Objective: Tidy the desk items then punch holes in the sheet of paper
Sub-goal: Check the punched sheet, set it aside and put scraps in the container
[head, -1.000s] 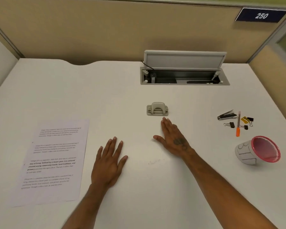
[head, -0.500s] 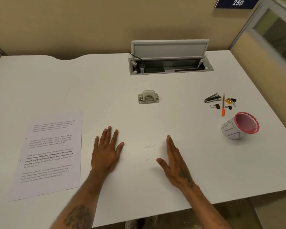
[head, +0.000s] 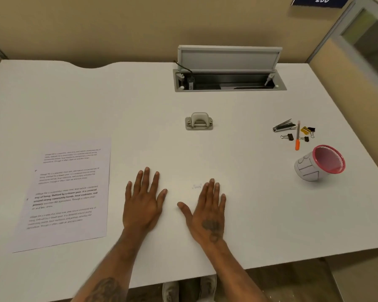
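Observation:
A printed sheet of paper lies flat at the desk's left. A grey hole punch sits mid-desk, well beyond both hands. At the right lie a stapler remover, an orange-tipped pen and several binder clips. A pink-rimmed pen cup lies tipped on its side just below them. My left hand and my right hand rest palm-down on the white desk, fingers spread, holding nothing.
An open cable tray with a raised grey lid is set into the desk's back edge. Beige partition walls close off the back and right. The desk's front edge runs just below my wrists, with shoes visible under it.
My right hand has drawn back from near the hole punch and now lies flat beside my left hand. The camera view has pulled back and tilted down.

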